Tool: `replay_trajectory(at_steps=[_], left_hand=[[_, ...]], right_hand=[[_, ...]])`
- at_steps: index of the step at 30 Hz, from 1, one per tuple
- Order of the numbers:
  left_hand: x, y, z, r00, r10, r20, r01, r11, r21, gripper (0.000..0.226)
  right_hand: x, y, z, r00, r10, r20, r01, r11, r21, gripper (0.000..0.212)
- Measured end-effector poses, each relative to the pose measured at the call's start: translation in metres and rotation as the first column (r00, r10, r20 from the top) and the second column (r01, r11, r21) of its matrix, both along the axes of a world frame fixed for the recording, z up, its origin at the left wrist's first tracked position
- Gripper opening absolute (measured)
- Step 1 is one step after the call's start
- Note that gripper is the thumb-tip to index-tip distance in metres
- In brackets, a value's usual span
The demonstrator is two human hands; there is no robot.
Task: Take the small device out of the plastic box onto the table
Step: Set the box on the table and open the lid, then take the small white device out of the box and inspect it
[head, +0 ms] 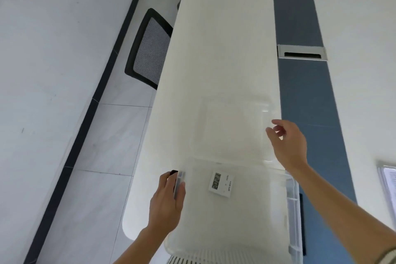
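Observation:
A clear plastic box (235, 240) stands on the white table (225, 49) just in front of me. Its transparent lid (233, 128) is swung open away from me. Inside, on the box floor, lies the small white device (220, 184), a square with a digital display. My left hand (167, 197) grips the box's left wall at a dark latch. My right hand (287, 143) hovers at the lid's right edge with its fingers apart and nothing in it. Whether it touches the lid is unclear.
A black mesh chair (147, 49) stands left of the table over the tiled floor. A blue strip (310, 96) with a metal cable slot (302, 52) runs along the table's right. A slotted white crate edge (293, 210) sits by the box; papers (389, 180) lie far right.

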State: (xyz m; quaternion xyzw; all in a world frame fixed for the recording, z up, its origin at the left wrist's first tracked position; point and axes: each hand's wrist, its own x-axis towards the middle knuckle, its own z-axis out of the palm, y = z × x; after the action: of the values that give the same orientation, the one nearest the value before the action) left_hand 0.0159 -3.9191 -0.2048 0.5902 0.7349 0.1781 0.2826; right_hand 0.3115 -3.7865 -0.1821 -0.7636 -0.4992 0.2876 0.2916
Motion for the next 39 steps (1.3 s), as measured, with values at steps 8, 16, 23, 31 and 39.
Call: replay_trajectory(at_steps=[8, 16, 23, 31, 39], left_hand=[[-0.004, -0.001, -0.002, 0.999, -0.006, 0.046, 0.006, 1.000, -0.010, 0.036], [-0.009, -0.003, 0.000, 0.997, -0.036, 0.063, 0.041, 0.997, -0.067, 0.036], [-0.024, -0.009, 0.015, 0.992, -0.122, 0.008, 0.122, 0.992, 0.029, 0.043], [0.004, -0.016, 0.108, 0.909, -0.395, 0.132, 0.341, 0.888, 0.307, 0.054], [0.022, -0.030, 0.139, 0.824, -0.545, 0.156, 0.478, 0.816, 0.326, 0.054]], right_hand=[[-0.091, -0.106, -0.024, 0.689, 0.702, 0.180, -0.602, 0.692, -0.397, 0.057], [-0.106, -0.111, -0.062, 0.746, 0.610, 0.267, -0.432, 0.749, -0.502, 0.067], [-0.078, -0.116, 0.017, 0.794, -0.178, -0.581, -0.186, 0.839, -0.511, 0.045], [-0.070, -0.154, 0.088, 0.366, -0.261, -0.893, -0.300, 0.875, -0.379, 0.055], [-0.085, -0.188, 0.097, 0.286, -0.168, -0.944, -0.349, 0.899, -0.265, 0.057]])
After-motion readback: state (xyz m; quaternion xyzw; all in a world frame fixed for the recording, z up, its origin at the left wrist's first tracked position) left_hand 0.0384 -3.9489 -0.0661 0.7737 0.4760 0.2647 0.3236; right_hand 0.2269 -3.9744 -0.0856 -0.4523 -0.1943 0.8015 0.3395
